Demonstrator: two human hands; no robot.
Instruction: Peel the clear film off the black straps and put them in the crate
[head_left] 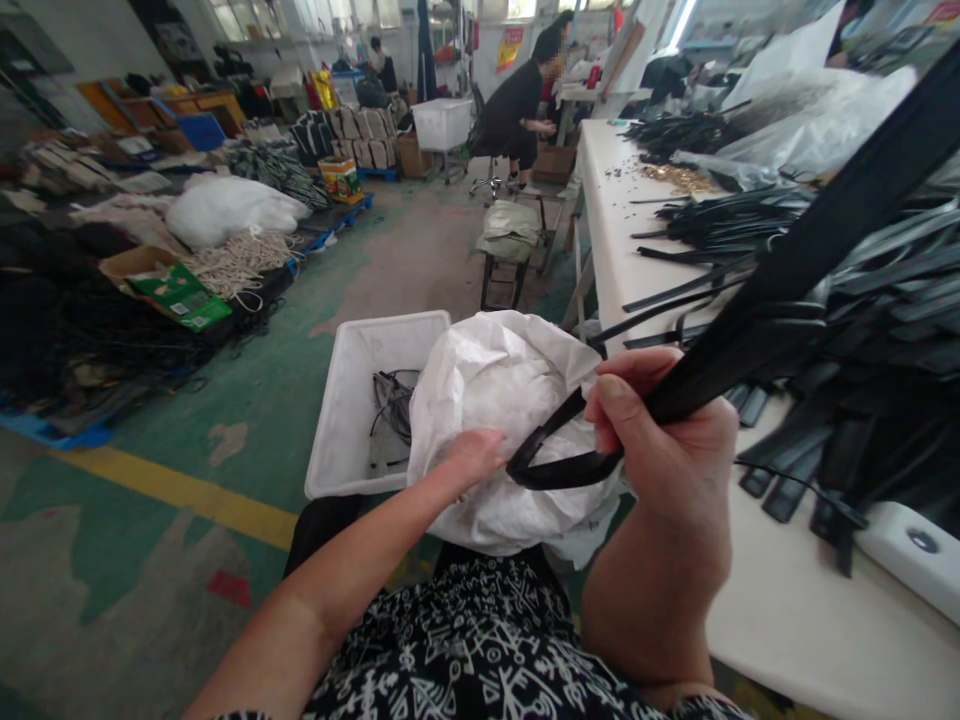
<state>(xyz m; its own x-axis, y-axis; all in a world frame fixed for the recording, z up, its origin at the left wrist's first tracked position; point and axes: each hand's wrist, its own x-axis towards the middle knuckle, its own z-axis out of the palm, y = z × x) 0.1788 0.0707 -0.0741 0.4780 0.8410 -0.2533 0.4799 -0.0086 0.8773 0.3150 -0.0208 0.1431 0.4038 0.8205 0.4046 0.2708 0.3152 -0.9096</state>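
My right hand [667,440] is closed around a black strap [720,350]. The strap runs up past the top right of the view, and its lower part bends into a loop below my fingers. My thumb and forefinger are pinched together at the rim of a white woven sack [517,350]. Over the sack's mouth is my left hand [480,455], close to the end of the loop. Its fingers are blurred and partly hidden, so I cannot tell whether they grip anything. The sack stands bunched in front of my lap.
A white plastic bin [337,400] with dark cords stands left of the sack. On my right, a long table [795,610] bears piles of black straps [885,350] and a white device [911,555]. Farther off are a stool [506,235], a seated person [517,105] and loaded pallets [322,240].
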